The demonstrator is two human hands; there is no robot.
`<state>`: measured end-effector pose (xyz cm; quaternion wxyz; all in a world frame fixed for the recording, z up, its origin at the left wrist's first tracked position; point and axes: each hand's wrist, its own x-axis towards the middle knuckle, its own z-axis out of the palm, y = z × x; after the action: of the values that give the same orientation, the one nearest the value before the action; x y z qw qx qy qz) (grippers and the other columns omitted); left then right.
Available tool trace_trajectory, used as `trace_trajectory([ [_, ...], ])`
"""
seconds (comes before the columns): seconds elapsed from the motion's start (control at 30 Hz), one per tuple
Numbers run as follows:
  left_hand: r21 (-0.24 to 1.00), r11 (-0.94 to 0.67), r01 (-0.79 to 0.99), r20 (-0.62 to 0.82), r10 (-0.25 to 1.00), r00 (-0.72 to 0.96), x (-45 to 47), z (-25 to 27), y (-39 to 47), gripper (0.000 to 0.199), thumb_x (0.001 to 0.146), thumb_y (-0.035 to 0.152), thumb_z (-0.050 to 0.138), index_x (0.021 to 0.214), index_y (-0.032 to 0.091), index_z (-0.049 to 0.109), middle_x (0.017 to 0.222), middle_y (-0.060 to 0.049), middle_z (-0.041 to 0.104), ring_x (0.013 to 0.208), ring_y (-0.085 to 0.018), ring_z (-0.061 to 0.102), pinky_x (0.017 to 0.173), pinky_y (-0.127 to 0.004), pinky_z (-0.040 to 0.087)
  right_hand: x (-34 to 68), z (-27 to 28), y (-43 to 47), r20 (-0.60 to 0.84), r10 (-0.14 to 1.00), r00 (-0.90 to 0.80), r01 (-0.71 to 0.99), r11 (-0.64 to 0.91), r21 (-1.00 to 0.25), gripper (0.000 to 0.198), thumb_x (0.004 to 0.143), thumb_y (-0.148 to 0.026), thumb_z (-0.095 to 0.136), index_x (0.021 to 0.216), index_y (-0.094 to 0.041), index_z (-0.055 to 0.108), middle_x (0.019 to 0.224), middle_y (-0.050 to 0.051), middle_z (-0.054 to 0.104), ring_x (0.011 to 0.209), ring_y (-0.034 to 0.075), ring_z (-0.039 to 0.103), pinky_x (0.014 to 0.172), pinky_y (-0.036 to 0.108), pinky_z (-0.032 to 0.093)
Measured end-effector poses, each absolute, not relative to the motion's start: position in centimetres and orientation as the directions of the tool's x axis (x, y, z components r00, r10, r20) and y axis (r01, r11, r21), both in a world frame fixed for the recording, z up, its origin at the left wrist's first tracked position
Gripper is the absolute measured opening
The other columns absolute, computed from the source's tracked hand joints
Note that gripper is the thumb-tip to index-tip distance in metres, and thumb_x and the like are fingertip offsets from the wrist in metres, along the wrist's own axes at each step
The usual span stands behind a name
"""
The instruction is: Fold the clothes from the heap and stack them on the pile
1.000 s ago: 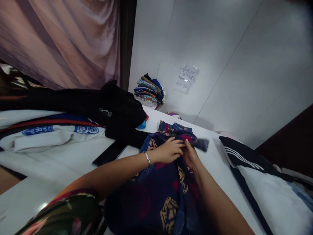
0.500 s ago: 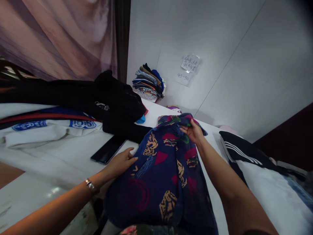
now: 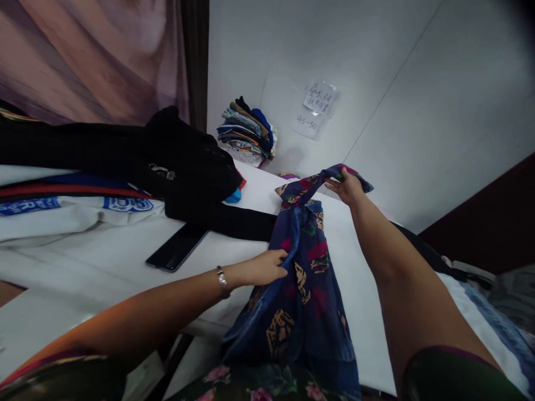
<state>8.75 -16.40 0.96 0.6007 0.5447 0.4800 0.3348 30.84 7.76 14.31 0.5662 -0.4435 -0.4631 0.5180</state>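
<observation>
A dark blue patterned shirt (image 3: 321,312) with tan, magenta and green motifs lies lengthwise on the white table in front of me. My left hand (image 3: 267,268) is closed on its left side edge, where the plain blue inner side shows. That side is drawn in toward the middle. Farther up, my right hand (image 3: 349,186) pinches a raised part of the shirt near its collar end; I cannot tell whether it is a sleeve. This raised part hangs across above the table. The shirt's lower end runs under my floral top.
A black phone (image 3: 178,248) lies left of the shirt. Beyond it are a heap of black clothing (image 3: 188,161) and a white garment with blue lettering (image 3: 83,217). Folded clothes (image 3: 246,131) are stacked by the wall, below paper signs (image 3: 320,97). More clothing lies at right.
My left hand has moved right, closed on the shirt's left edge and drawn it inward. My right hand has lifted its part of the shirt higher.
</observation>
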Motion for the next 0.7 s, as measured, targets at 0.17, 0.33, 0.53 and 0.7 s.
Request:
trace_trajectory([
  [0.17,0.935,0.261,0.240,-0.340,0.854,0.395,15.4,-2.6,-15.2,0.037,0.060,0.038,0.075,0.093,0.027,0.061,0.055,0.002,0.060,0.034,-0.013,0.050,0.035,-0.026,0.038,33.1,14.0,6.8,0.049,0.992,0.114,-0.118,0.062,-0.991,0.020,0.097,-0.033,0.044,0.091,-0.020,0.058,0.085,0.004,0.068,0.071,0.019,0.070,0.072,0.041,0.060],
  [0.33,0.922,0.364,0.135,-0.383,0.794,0.472,16.4,-3.4,-14.8,0.033,0.065,0.051,0.075,0.079,0.025,0.061,0.059,-0.005,0.064,0.040,-0.017,0.058,0.036,-0.026,0.043,34.4,13.0,4.9,0.044,0.992,0.120,-0.104,0.057,-0.993,0.019,0.096,-0.032,0.047,0.093,-0.019,0.061,0.081,0.003,0.069,0.072,0.017,0.070,0.072,0.039,0.062],
  [0.53,0.936,0.341,-0.087,-0.311,0.917,0.248,11.1,-1.0,-7.0,0.023,0.074,0.038,0.072,0.077,0.018,0.060,0.075,-0.005,0.068,0.049,-0.011,0.057,0.042,-0.020,0.045,35.8,11.8,2.5,0.099,0.989,0.112,-0.161,0.116,-0.980,0.017,0.092,-0.034,0.056,0.096,-0.020,0.065,0.088,0.004,0.071,0.081,0.018,0.070,0.069,0.036,0.063],
  [0.7,0.907,0.327,-0.265,-0.332,0.943,0.030,9.5,0.3,0.9,0.017,0.087,0.032,0.059,0.088,0.015,0.059,0.089,-0.012,0.068,0.064,-0.013,0.063,0.058,-0.022,0.053,35.4,10.9,-0.5,0.180,0.972,0.154,-0.072,0.193,-0.979,0.019,0.088,-0.034,0.061,0.099,-0.019,0.068,0.102,0.005,0.071,0.092,0.019,0.068,0.074,0.036,0.064],
])
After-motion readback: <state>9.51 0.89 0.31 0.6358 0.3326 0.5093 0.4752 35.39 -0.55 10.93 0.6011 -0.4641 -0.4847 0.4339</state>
